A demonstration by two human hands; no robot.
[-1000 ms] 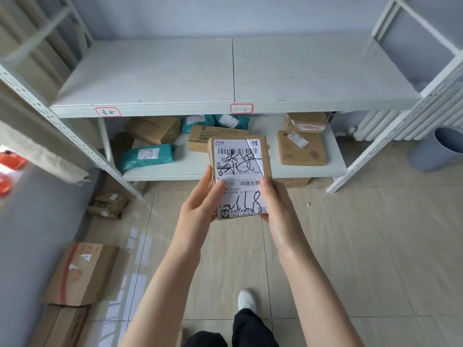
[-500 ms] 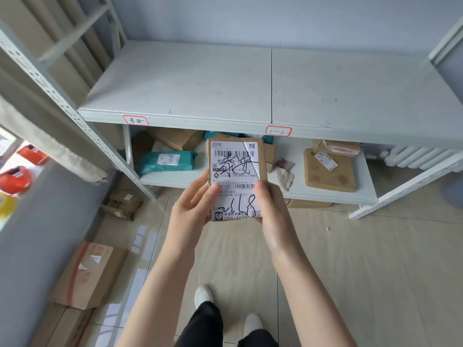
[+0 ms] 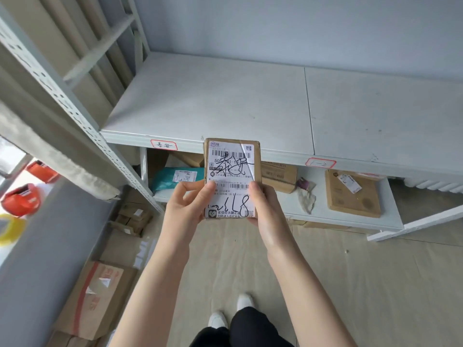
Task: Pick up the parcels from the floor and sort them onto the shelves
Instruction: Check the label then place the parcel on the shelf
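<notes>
I hold a small brown cardboard parcel upright in front of me, its white shipping label with black handwriting facing me. My left hand grips its lower left edge and my right hand its lower right edge. The parcel hangs just before the front lip of the upper white shelf, beside a red-bordered tag. The lower shelf carries a teal bag parcel, brown boxes and a flat brown parcel.
The perforated shelf upright slants down at the left. Cardboard boxes lie on the floor at the lower left, smaller ones by the shelf foot. A second tag marks the shelf edge. My shoes stand on the tiled floor.
The view has moved closer to the shelf and toward its left end. The parcel has risen in both hands from the lower shelf level to the upper shelf's front edge.
</notes>
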